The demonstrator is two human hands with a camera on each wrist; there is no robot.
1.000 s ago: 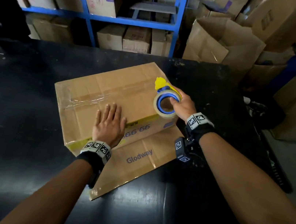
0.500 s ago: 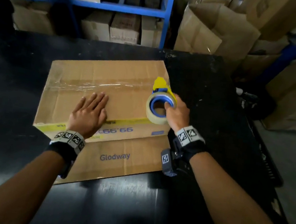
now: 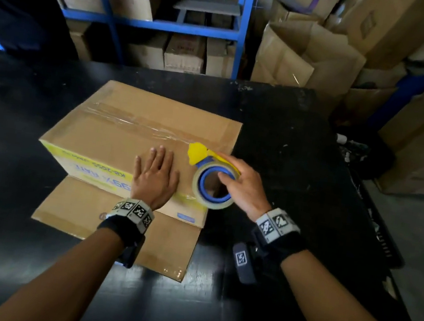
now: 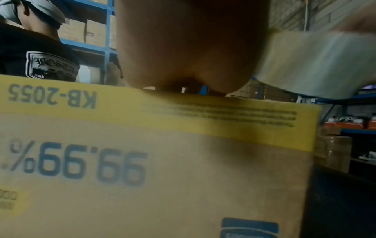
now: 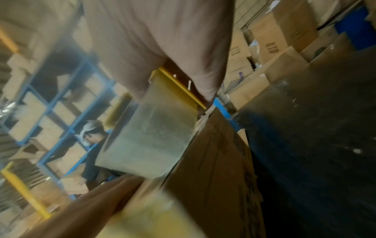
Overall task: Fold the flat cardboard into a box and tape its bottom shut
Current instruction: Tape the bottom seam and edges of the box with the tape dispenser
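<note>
We see the left hand (image 3: 156, 174) lying palm down on the cardboard box (image 3: 126, 134), fingers straight and spread, pressing its upper face near the near edge. The right hand (image 3: 243, 184) reaches in from the right — fingers curled through the blue core of the tape roll (image 3: 212, 185), which stands on edge at the box's near right corner. The box sits on the black table (image 3: 289, 150), a strip of clear tape along its seam. Only the left wrist view shows the box's upside-down printing, "KB-2055" and "99.99%" — and another person in a black shirt (image 4: 40, 61) beyond.
</note>
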